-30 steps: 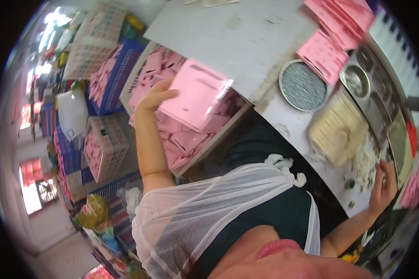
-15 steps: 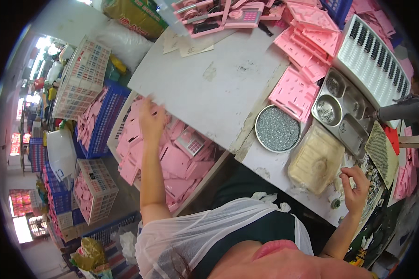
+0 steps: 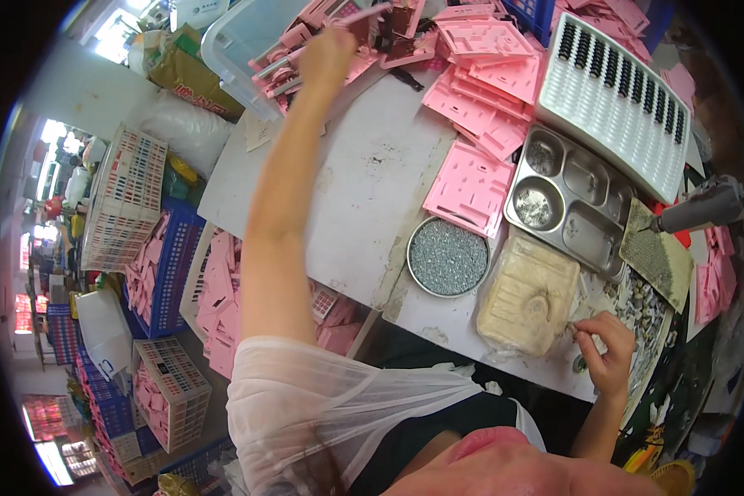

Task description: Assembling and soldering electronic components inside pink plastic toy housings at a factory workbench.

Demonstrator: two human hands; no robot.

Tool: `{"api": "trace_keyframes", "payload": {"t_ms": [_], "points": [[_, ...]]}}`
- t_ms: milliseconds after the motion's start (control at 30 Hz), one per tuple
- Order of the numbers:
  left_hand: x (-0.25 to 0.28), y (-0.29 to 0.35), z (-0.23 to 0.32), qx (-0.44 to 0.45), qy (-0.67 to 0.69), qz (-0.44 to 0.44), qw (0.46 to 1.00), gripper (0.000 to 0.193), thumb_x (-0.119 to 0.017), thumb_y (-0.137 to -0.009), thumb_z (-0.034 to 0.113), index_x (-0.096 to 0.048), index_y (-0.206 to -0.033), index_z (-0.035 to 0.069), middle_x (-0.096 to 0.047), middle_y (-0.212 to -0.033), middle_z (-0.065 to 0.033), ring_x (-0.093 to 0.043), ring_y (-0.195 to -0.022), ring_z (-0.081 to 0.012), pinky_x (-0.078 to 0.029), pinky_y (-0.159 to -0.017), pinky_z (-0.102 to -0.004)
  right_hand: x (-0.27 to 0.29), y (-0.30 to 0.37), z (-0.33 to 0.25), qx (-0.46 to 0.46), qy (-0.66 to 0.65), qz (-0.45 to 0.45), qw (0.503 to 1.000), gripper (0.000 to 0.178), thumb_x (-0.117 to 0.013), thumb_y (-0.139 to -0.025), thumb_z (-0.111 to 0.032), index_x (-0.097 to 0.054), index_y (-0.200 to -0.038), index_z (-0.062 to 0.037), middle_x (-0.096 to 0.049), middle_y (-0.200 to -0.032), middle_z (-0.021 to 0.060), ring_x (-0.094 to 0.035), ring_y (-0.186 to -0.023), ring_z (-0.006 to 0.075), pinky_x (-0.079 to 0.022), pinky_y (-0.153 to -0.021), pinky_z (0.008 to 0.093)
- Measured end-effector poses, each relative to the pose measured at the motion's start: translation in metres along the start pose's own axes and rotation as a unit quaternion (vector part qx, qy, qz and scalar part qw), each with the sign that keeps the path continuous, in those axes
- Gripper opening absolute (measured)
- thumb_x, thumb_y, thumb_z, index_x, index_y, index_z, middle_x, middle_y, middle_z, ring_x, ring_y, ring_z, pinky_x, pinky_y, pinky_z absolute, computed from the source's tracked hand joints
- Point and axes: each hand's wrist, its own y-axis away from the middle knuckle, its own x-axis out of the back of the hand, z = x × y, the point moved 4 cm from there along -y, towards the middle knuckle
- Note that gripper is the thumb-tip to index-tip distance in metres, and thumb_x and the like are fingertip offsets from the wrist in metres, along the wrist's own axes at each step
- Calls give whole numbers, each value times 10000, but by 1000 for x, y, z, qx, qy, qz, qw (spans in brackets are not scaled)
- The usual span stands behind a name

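My left arm stretches far forward. My left hand (image 3: 329, 58) is over a heap of pink plastic assemblies (image 3: 401, 37) at the far side, its fingers smeared and partly hidden. A flat pink piece (image 3: 364, 15) sticks up beside it; whether the hand grips this piece is unclear. At the right, my right hand (image 3: 608, 351) is held with thumb and fingertips pinched together, near a yellowish block in clear plastic wrap (image 3: 525, 293). Anything between those fingertips is too small to name. A round metal dish of silvery granules (image 3: 448, 256) stands left of the block.
Pink moulded panels (image 3: 469, 183) are stacked beyond the dish. A compartmented steel tray (image 3: 583, 236), a white tray with rows of black pieces (image 3: 612, 107) and a grey tool (image 3: 707, 207) stand right. Below the table's left edge, a crate holds pink parts (image 3: 221, 302).
My left hand has moved from above the crate of pink parts forward to the far heap. My right hand stays beside the wrapped block, fingers pinched. The whole view has shifted somewhat.
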Motion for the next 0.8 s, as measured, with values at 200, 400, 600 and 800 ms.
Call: {"api": "trace_keyframes", "payload": {"t_ms": [200, 400, 600, 800], "points": [[77, 153, 94, 212, 721, -146, 644, 287, -580, -1015, 208, -573, -1199, -12, -668, -1140, -86, -673, -1039, -225, -589, -876, -411, -55, -8, 27, -147, -390, 12, 909, 485, -657, -955, -203, -556, -1359, 45, -686, -1055, 119, -668, -936, 177, -524, -842, 315], [86, 356, 208, 354, 728, -371, 456, 410, -529, -1039, 196, -446, -1399, 19, -615, -1237, -117, -658, -1021, -195, -582, -884, -388, -88, -8, 48, -137, -542, 88, 825, 523, -616, -993, -318, -501, -1365, 31, -636, -1252, 98, -610, -1141, 191, -490, -956, 319], [89, 394, 207, -98, 460, -197, 860, 631, -813, -754, 91, -512, -1306, 39, -554, -1151, -122, -556, -1092, -266, -460, -925, -419, -63, 35, 71, -221, -251, 183, 924, 339, -645, -994, -314, -684, -902, 11, -661, -780, 0, -500, -671, 55, -417, -577, 259], [68, 394, 242, -345, 357, -255, 829, 128, -746, -806, 125, -698, -924, 114, -613, -911, -30, -583, -864, -259, -430, -772, -408, -60, 19, 77, -163, 191, 124, 960, 380, -672, -932, -397, -656, -838, -30, -651, -699, 130, -627, -611, 271, -471, -564, 388]]}}
